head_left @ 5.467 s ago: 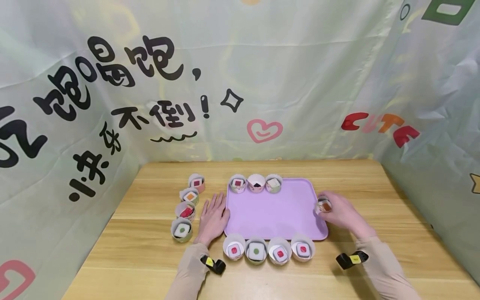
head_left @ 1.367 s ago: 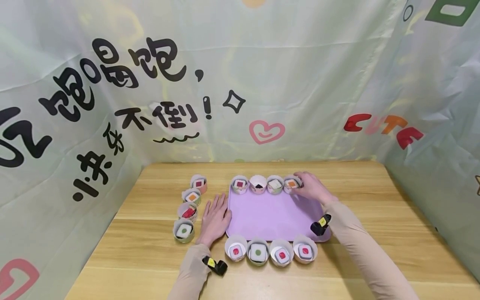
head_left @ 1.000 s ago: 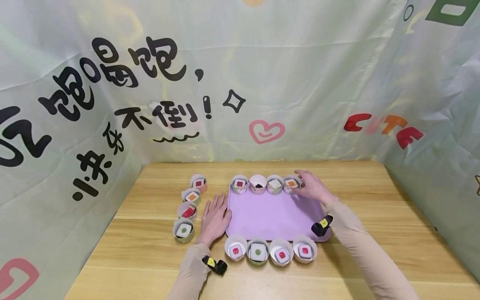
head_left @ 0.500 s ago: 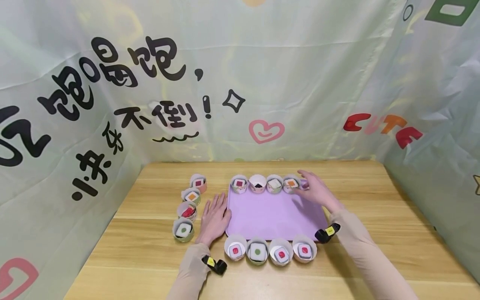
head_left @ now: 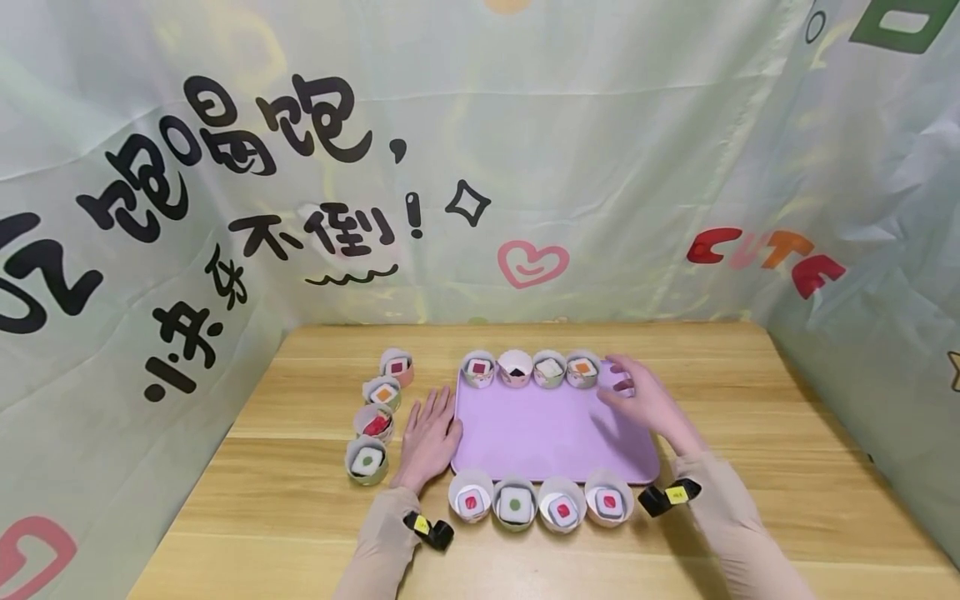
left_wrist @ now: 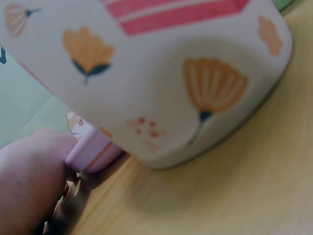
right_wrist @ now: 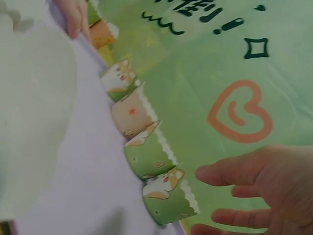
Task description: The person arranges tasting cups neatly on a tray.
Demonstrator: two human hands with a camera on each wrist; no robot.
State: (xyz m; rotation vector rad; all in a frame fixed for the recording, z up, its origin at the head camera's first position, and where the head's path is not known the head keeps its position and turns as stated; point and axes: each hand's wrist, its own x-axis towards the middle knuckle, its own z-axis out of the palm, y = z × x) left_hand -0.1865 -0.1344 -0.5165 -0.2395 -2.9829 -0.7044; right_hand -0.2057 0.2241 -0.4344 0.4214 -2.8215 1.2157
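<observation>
My left hand (head_left: 427, 442) lies flat on the table, its fingers straight along the left edge of a purple tray (head_left: 555, 433). Over the tray's right side, my right hand (head_left: 652, 400) is spread and holds nothing. Just left of its fingers stands a small paper cup (head_left: 582, 379) with a white sushi-like piece with an orange centre. That cup ends a row along the tray's back edge, beside a cup with a plain whitish piece (head_left: 549, 367). In the right wrist view, the thumb and fingers of the right hand (right_wrist: 279, 191) are apart from the nearest green cup (right_wrist: 166, 200).
Several cups with red- or green-centred pieces line the tray's front edge, including one green-centred piece (head_left: 515, 504). More cups form a column left of my left hand, with a green-patterned cup (head_left: 367, 471) nearest. A printed cloth (head_left: 600, 183) walls the wooden table (head_left: 750, 417).
Earlier my right hand held the orange-centred cup at the tray's right edge. It set the cup at the back row's right end, let go and drew back rightward. My left hand stayed put.
</observation>
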